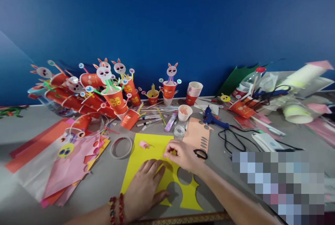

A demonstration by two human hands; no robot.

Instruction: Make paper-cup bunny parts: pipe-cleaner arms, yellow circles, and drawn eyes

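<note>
Left hand (146,186) flat on yellow paper (146,155)

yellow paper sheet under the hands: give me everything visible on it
The yellow paper sheet lies flat on the grey table, looking like thin craft card. Round holes are cut from its near right part, leaving a scalloped edge. A small pink paper scrap rests near its far left corner. The left hand presses flat on its near half; the right hand pinches at its surface with the fingertips. A peach paper strip borders its far right corner.
</note>
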